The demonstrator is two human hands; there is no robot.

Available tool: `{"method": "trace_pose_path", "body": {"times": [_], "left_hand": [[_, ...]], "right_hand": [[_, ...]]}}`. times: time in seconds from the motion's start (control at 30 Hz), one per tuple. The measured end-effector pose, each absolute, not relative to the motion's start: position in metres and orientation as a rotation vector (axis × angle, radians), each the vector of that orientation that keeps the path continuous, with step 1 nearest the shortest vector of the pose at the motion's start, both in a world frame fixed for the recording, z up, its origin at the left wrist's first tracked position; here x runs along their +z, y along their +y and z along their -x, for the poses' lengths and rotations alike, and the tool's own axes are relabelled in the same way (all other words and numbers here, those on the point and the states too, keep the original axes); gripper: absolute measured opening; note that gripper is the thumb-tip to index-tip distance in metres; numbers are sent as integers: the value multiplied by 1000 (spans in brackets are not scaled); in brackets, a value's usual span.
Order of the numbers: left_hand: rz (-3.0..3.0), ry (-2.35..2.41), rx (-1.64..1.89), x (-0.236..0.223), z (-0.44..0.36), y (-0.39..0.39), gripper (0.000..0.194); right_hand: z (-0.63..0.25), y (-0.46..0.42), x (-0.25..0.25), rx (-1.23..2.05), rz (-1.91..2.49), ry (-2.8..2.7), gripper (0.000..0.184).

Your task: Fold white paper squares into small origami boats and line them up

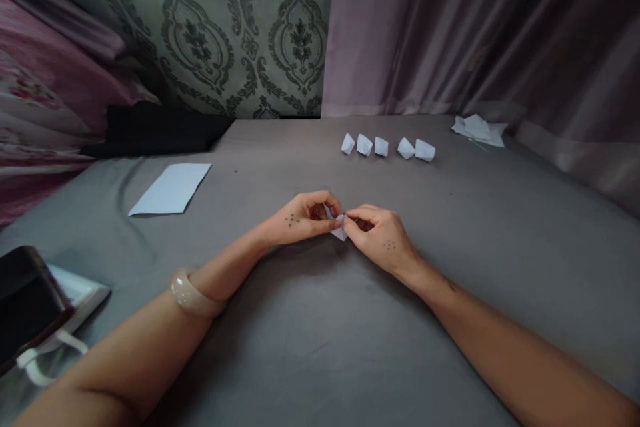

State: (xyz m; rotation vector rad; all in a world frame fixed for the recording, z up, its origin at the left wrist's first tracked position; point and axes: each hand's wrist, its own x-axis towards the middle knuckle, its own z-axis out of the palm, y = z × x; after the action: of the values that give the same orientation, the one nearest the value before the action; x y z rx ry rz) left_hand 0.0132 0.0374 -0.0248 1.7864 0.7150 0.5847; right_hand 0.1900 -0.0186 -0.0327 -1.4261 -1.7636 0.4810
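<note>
Between my two hands is a small folded piece of white paper [341,232], held just above the grey cloth surface. My left hand [311,215] pinches its left side with thumb and fingers. On the other side, my right hand [380,232] grips it between thumb and forefinger. The fingers cover much of the paper, so its full shape is hidden. Beyond the hands stands a row of several small folded white paper pieces [381,147], split into two groups by a small gap.
A flat white paper sheet [173,189] lies to the left, with a black cloth [160,130] behind it. At the lower left are a phone [30,300] and a white cable [37,367]. Loose paper scraps [477,128] lie at the far right, near the curtain [450,27].
</note>
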Motion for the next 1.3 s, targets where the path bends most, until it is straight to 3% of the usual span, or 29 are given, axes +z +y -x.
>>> {"method": "trace_pose_path", "body": {"times": [0.7,1.07,1.3], "left_hand": [[-2112,762,718,-28,-1,46,13],[-2030,773,690,-32,0,46,13],[-2209,838,650,-28,1,46,9]], "right_hand": [[-200,-12,-38,641,1532,-1534,17],[-211,-14,-34,251,1378,-2151,26],[-218,-13,-29,33,1332,-2474,14]]}}
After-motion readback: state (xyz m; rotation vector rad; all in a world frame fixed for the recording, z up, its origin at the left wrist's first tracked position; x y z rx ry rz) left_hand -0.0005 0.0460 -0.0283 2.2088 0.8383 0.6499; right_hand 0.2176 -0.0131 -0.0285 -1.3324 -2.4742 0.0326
